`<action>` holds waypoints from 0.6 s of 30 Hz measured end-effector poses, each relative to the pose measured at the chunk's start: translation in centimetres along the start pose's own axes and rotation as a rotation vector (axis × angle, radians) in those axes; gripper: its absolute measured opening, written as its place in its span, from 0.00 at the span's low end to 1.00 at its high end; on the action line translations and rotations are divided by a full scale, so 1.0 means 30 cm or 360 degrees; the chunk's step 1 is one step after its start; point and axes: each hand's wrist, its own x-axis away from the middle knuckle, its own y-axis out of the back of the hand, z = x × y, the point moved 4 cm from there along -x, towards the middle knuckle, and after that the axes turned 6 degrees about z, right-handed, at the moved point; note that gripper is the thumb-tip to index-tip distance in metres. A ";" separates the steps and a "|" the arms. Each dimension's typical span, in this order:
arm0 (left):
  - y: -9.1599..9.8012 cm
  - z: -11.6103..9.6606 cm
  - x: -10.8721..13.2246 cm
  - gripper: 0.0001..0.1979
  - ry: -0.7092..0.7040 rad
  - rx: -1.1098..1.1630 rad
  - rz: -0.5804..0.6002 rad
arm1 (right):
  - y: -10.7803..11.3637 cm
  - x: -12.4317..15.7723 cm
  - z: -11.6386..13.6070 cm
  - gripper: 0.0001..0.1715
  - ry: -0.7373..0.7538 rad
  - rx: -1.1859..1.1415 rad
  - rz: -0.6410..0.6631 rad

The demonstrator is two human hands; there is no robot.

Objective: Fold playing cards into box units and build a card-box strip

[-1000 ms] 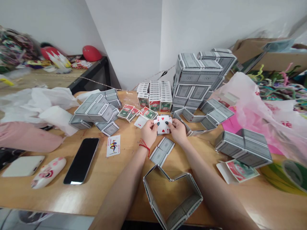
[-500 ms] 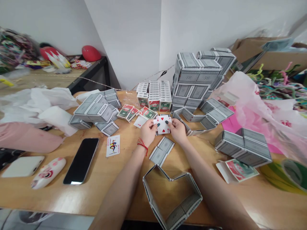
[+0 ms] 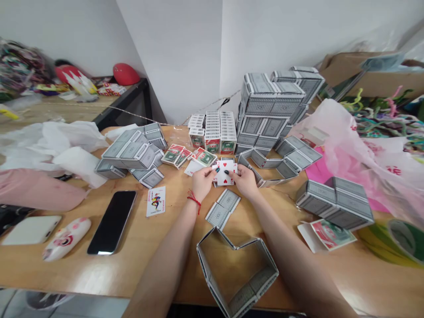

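Face-up playing cards with red hearts (image 3: 225,176) are pinched between my two hands, one card overlapping others. My left hand (image 3: 203,181), with a red string bracelet at the wrist, grips their left side. On their right side, my right hand (image 3: 245,180) has its thumb over the front card. Just below lies a flat joined piece of grey-backed cards (image 3: 223,207). Nearer me stands an open heart-shaped frame of folded cards (image 3: 238,274). Boxed card decks (image 3: 212,132) are stacked behind my hands, with loose boxes (image 3: 177,155) beside them.
A tall card-block structure (image 3: 265,110) rises behind on the right; another (image 3: 130,152) sits left. A joker card (image 3: 156,201), phone (image 3: 112,223) and mouse (image 3: 67,238) lie left. At right are a card block (image 3: 336,202), an opened card box (image 3: 331,236) and tape (image 3: 394,240).
The front hearts card has shifted across the others, so more card edges show on both sides. My left hand has moved slightly left, and my right thumb reaches further over the cards.
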 end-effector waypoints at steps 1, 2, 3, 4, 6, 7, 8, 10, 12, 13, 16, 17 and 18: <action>0.002 0.002 -0.001 0.11 -0.0001 -0.0021 -0.0005 | 0.000 0.000 -0.001 0.23 0.0001 0.0006 0.0000; 0.002 0.002 -0.001 0.11 -0.0004 -0.0043 -0.0008 | 0.001 0.000 -0.002 0.23 0.0002 0.0014 -0.0001; 0.003 0.002 -0.002 0.11 -0.0005 -0.0062 -0.0009 | 0.001 0.000 -0.002 0.23 0.0002 0.0021 -0.0004; 0.004 0.001 -0.002 0.11 -0.0004 -0.0078 -0.0012 | 0.001 0.000 -0.001 0.23 0.0003 0.0026 -0.0008; 0.005 -0.001 -0.002 0.10 0.0005 -0.0103 -0.0010 | 0.000 0.001 0.000 0.23 0.0004 0.0037 -0.0005; 0.006 -0.002 -0.002 0.10 0.0013 -0.0110 -0.0007 | 0.000 0.001 0.001 0.22 0.0007 0.0039 -0.0002; 0.006 -0.002 -0.002 0.10 0.0021 -0.0117 0.0000 | -0.001 0.001 0.002 0.22 0.0010 0.0041 0.0002; 0.008 -0.002 -0.003 0.11 0.0029 -0.0138 0.0030 | 0.000 0.000 0.002 0.22 0.0015 0.0048 0.0005; 0.010 -0.001 -0.004 0.13 0.0025 -0.0162 0.0068 | 0.001 0.000 0.001 0.21 0.0016 0.0055 0.0005; 0.010 0.000 -0.004 0.14 0.0023 -0.0172 0.0084 | 0.001 -0.001 0.000 0.21 0.0015 0.0060 0.0008; 0.012 0.000 -0.005 0.15 0.0033 -0.0175 0.0105 | 0.002 -0.003 -0.002 0.20 0.0019 0.0068 0.0017; 0.012 0.000 -0.006 0.15 0.0038 -0.0171 0.0107 | 0.002 -0.003 -0.003 0.20 0.0021 0.0070 0.0020; 0.012 0.000 -0.006 0.15 0.0043 -0.0169 0.0109 | 0.003 -0.003 -0.003 0.20 0.0023 0.0078 0.0021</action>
